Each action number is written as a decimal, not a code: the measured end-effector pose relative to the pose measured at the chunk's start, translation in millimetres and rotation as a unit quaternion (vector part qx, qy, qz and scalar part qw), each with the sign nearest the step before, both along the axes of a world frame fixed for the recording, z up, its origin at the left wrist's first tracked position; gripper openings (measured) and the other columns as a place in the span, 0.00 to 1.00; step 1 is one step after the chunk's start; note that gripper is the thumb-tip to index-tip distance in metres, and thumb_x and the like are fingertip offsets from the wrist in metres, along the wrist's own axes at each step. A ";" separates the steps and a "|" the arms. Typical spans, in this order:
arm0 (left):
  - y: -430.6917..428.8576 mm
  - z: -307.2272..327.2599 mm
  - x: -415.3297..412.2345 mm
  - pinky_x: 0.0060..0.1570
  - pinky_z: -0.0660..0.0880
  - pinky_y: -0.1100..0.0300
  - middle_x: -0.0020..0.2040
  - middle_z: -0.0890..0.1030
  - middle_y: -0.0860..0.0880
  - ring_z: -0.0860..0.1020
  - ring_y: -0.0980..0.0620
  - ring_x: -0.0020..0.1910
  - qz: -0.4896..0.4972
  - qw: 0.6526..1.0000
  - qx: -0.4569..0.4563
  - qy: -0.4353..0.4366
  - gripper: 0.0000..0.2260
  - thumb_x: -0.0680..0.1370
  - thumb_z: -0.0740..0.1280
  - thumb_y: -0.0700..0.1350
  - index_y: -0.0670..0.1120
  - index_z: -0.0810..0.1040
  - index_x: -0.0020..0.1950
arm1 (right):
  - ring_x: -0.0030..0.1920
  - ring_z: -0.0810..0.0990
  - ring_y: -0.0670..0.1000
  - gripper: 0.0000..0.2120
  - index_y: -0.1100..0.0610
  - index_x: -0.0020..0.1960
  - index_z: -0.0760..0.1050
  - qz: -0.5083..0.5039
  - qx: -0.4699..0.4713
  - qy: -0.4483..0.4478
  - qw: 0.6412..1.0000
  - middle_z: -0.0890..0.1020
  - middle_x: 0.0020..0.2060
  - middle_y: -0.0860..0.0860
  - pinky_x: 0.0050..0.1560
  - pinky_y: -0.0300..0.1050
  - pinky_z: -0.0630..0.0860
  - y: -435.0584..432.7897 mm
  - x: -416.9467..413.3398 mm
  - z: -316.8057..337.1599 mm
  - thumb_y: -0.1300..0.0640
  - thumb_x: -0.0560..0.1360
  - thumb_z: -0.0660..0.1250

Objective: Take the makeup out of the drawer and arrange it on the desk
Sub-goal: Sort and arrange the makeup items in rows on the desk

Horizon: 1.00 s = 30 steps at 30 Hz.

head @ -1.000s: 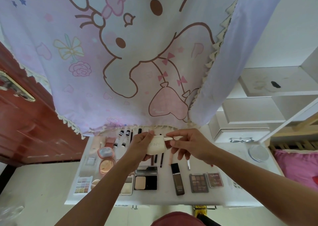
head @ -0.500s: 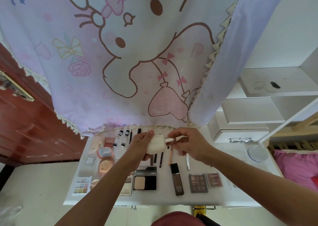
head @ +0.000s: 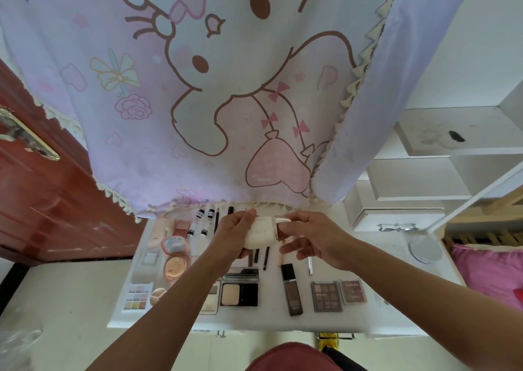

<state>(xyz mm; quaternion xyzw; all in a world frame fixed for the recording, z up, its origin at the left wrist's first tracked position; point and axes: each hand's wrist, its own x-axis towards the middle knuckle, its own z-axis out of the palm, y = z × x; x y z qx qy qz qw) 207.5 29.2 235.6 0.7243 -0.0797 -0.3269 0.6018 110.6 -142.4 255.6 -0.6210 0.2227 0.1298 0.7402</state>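
A cream case [head: 259, 233] is held in the air above the middle of the bench [head: 382, 257], toward its far edge. Its left end is gripped by the fingers [head: 249, 215] of the left hand [head: 235, 235] and its right end is pinched by the right hand [head: 317, 237], with its long axis lying left to right between them. Bare room is seen toward the bench's right edge, between the brown palette [head: 327, 295] and the round mirror [head: 424, 249].

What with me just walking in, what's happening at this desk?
A person holds a small cream case above the white desk. The left hand grips the case; the right hand pinches a pale slim piece at its top edge. Below, palettes, compacts and a dark bottle lie in rows on the desk.
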 end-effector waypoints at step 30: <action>5.6 -9.3 -10.3 0.23 0.69 0.63 0.37 0.77 0.46 0.76 0.50 0.31 0.003 1.000 -0.005 0.017 0.16 0.81 0.61 0.52 0.40 0.78 0.55 | 0.40 0.83 0.53 0.16 0.60 0.56 0.79 -0.068 0.015 0.008 0.998 0.84 0.46 0.56 0.45 0.46 0.79 -6.2 -0.5 -13.5 0.69 0.71 0.73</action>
